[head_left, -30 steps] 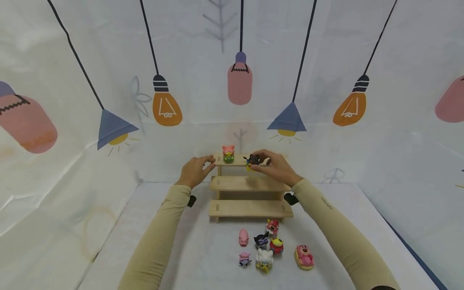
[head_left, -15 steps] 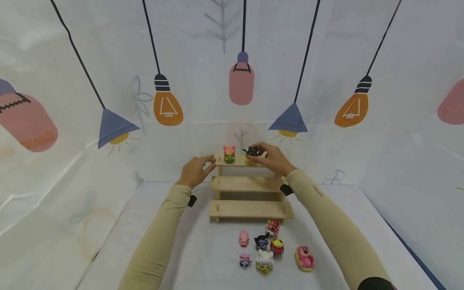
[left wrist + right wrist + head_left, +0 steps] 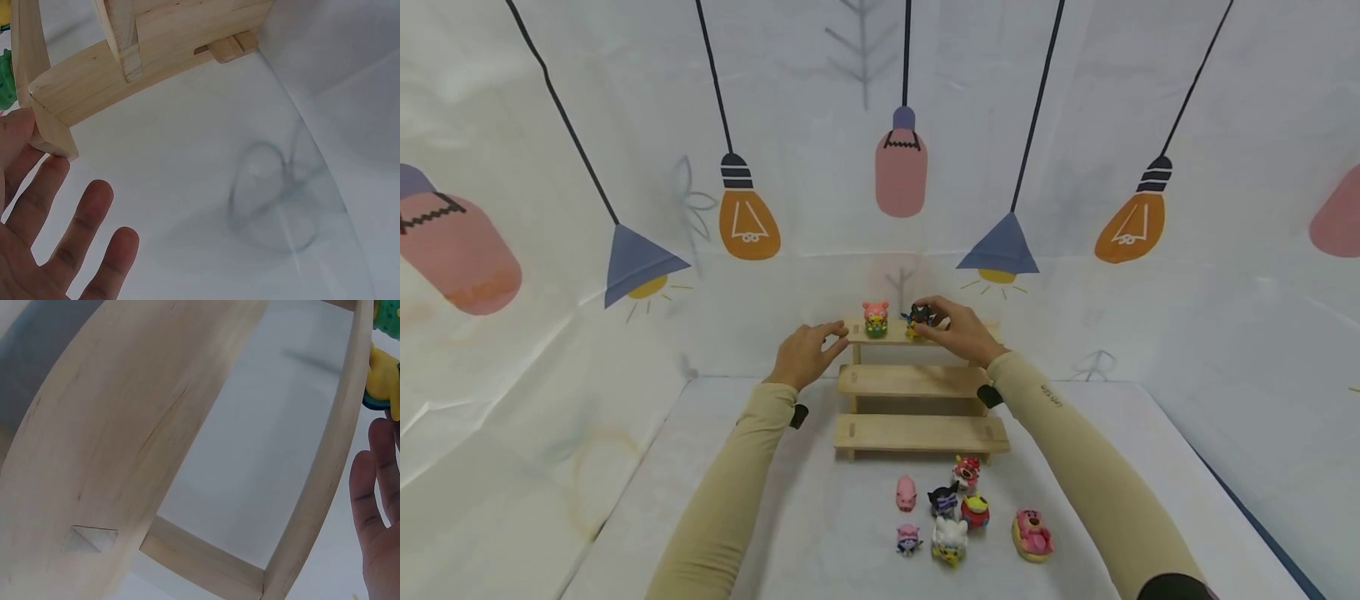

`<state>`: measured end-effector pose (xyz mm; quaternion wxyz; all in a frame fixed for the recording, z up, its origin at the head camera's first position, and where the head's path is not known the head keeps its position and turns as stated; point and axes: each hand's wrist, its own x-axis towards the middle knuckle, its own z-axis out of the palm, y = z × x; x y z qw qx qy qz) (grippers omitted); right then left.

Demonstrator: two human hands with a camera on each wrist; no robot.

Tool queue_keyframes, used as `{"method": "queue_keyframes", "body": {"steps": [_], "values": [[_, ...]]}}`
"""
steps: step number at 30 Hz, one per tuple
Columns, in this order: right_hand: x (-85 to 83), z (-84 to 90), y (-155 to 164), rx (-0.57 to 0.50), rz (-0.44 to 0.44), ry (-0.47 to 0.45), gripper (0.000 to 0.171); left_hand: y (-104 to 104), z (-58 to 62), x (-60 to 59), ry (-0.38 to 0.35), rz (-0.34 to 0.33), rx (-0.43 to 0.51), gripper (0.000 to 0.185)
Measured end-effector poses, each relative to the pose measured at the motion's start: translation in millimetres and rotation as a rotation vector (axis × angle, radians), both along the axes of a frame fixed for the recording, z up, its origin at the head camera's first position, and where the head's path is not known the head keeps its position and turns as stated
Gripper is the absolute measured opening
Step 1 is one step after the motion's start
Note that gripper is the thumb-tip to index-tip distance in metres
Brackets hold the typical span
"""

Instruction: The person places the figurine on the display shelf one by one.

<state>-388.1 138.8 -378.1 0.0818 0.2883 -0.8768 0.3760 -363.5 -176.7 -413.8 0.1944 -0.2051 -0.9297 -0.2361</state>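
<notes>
We see the right hand [image 3: 961, 332] pinching a black-and-yellow figurine [image 3: 917, 318] between curled fingers [image 3: 934, 303] at the top shelf [image 3: 895, 335] of a stepped wooden rack [image 3: 917, 382], near a pink-and-green figurine [image 3: 876, 319] standing upright; we cannot tell whether the held one touches the wood. At that shelf's left end we find the left hand [image 3: 801, 356], its fingers loosely spread and gripping nothing. On the white surface [image 3: 820, 533] in front of the rack we count seven more figurines [image 3: 975, 510], one pink bear [image 3: 1033, 535] apart from the rest.
</notes>
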Motion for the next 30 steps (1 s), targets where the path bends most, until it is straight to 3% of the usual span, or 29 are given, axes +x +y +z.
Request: {"method": "queue_keyframes", "body": {"steps": [19, 30], "values": [[0.5, -3.5, 4, 0.024, -0.017, -0.006, 0.066, 0, -0.4, 1.0, -0.026, 0.007, -0.005, 0.032], [17.3, 3.8, 27, -0.060, -0.052, 0.029, 0.063, 1, 0.0, 1.1, -0.019, 0.029, -0.017, 0.033]]}}
